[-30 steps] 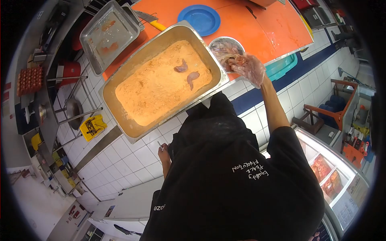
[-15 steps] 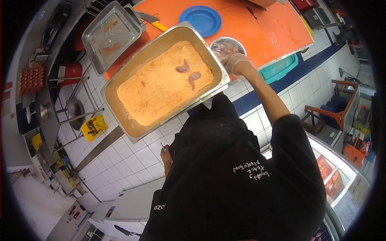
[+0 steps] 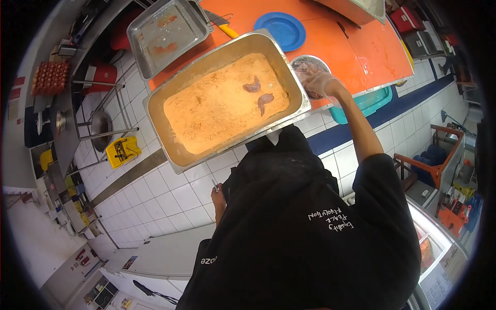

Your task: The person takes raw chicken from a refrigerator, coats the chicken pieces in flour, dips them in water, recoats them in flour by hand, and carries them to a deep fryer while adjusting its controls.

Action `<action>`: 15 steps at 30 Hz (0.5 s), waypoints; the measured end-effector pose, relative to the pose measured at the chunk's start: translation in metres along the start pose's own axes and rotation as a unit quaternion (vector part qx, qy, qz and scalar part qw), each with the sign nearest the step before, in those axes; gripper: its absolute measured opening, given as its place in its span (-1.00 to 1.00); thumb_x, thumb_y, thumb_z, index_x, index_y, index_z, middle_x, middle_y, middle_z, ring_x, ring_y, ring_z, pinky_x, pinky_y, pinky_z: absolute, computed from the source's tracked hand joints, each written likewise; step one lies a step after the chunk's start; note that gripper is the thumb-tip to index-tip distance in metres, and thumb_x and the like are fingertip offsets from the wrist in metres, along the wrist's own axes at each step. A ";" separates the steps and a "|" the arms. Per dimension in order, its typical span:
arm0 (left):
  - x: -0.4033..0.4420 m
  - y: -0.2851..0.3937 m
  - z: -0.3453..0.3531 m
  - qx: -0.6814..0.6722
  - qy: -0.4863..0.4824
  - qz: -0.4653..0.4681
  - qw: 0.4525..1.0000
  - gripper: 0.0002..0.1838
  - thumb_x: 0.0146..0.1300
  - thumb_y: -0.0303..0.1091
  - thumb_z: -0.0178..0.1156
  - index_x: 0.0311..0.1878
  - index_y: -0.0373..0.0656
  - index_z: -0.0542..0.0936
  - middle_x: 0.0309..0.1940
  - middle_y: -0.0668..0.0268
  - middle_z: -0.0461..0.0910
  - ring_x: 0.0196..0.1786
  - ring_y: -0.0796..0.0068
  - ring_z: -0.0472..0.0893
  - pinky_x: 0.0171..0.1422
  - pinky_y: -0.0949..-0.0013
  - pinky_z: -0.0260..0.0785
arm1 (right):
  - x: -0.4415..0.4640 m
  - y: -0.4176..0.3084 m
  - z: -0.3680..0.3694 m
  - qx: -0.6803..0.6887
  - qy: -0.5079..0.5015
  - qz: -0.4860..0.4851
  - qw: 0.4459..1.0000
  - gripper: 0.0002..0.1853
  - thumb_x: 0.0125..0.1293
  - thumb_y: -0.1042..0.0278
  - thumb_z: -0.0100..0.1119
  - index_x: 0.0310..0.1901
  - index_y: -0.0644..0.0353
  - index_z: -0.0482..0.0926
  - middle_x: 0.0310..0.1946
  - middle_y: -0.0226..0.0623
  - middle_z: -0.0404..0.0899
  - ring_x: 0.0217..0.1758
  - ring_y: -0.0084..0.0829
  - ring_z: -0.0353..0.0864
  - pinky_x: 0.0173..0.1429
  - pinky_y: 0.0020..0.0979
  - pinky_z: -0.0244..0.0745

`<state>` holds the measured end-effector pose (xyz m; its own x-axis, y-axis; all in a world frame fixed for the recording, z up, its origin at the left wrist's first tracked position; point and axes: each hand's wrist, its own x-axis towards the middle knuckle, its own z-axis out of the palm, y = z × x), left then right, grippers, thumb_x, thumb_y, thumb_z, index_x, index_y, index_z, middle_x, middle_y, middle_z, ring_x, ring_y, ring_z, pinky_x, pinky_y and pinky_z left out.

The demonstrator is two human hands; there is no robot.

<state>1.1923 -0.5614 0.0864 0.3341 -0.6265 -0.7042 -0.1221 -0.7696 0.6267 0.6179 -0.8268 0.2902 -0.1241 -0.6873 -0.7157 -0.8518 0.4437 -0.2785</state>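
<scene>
My right hand (image 3: 330, 87), in a clear plastic glove, reaches into a round metal bowl (image 3: 316, 58) of raw meat (image 3: 310, 72). Its fingertips are hard to make out against the meat. Left of the bowl is a deep steel pan (image 3: 173, 155) holding orange-tinted flour (image 3: 212, 113). On the flour lie two dark raw meat pieces, an upper piece (image 3: 252, 84) and a lower piece (image 3: 265, 101). Low beside my body, my left hand (image 3: 219, 196) is closed around a thin, light-coloured item (image 3: 214, 183), mostly hidden.
The orange table (image 3: 330, 41) holds a blue plate (image 3: 280, 31), a yellow-handled knife (image 3: 228, 31) and a dark knife (image 3: 342, 29). A stained metal tray (image 3: 168, 36) sits at left. A teal tub (image 3: 369, 103) is beneath the table edge. Egg trays (image 3: 50, 78) stand far left.
The view has shifted, so the table and pan appear farther right. My right hand stays at the bowl, and both meat pieces still lie on the flour.
</scene>
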 end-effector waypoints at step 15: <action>-0.012 0.025 0.014 -0.027 -0.009 0.014 0.999 -0.76 0.51 -0.21 0.25 0.01 -0.19 0.66 -0.31 0.31 0.68 -0.26 0.51 0.65 -0.17 0.40 0.52 | -0.054 0.010 -0.012 0.718 -0.044 -0.138 0.681 -0.63 0.52 0.15 0.01 0.01 0.32 0.62 -0.19 -0.34 0.66 -0.28 -0.51 0.59 -0.12 -0.51 0.56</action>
<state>1.1725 -0.5749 0.1055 0.3140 -0.6509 -0.6912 -0.0803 -0.7436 0.6638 0.6101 -0.7922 0.3336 0.0238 -0.8493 -0.5273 0.5458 0.4530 -0.7049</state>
